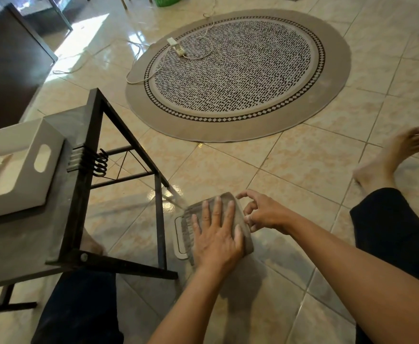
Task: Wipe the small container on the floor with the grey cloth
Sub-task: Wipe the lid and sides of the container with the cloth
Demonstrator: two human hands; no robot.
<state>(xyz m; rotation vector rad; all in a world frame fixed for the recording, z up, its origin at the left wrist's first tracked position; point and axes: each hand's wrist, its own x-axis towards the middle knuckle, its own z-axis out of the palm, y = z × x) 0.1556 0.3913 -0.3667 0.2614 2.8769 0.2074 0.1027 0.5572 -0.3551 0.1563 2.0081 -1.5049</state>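
Small container [181, 235]: on the tiled floor [290, 170], just beside the near leg of the low black-framed worktop [84, 194]; only its pale rim on the left shows, the rest covered.
Grey cloth [243, 219]: draped over the container, its right edge hanging down toward the floor.
Left hand [216, 234]: palm flat on the cloth, fingers [217, 209] spread and extended, pressing rather than gripping.
Right hand [263, 212]: at the cloth's far right edge, fingers curled, thumb and forefinger pinching the cloth's corner.
White tray [42, 155]: on the worktop, left.
Round patterned rug [238, 75]: well apart, beyond open tiles.
Bare foot [390, 157]: right, apart from the container.
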